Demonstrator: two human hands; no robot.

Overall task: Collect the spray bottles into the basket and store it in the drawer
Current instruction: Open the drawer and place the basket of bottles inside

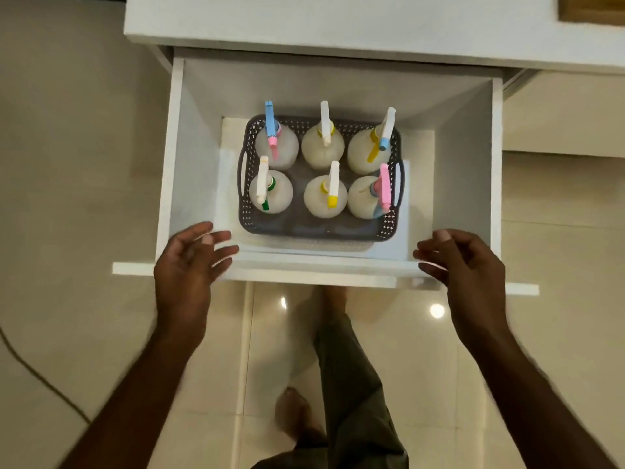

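Grey plastic basket with perforated lattice walls (314, 228), six translucent whitish spray bottles (325, 197) with blue-pink, white, yellow-blue, white-green, white-yellow and pink trigger heads, white open drawer (169, 157), white cabinet top (338, 25), glossy beige tiled floor (67, 164), olive-green trouser leg (351, 384)

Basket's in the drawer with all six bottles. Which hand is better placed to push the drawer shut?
Neither clearly: probably both. The left hand and right hand sit open at opposite ends of the drawer front edge, about level, so a two-handed push looks likeliest.
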